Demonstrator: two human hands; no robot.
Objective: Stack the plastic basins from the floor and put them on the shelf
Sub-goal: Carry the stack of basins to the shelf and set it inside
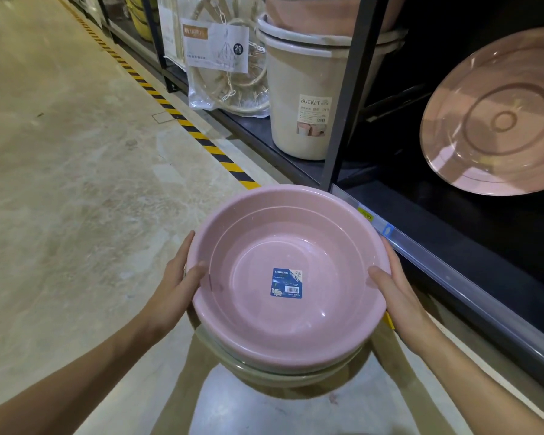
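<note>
While I hold the stack of basins (pixel 291 277) above the floor (pixel 76 183), beside the shelf (pixel 453 246), my left hand (pixel 173 284) and right hand (pixel 396 293) clasp opposite rims, pink basin topmost.

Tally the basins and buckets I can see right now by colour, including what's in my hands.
Pink plastic basins: 2, the round labelled one held on top of the stack and one propped on its side on the dark shelf
Pale green plastic basins: at least 1, under the held pink one
Beige plastic buckets: at least 2, nested
Total: at least 5
</note>
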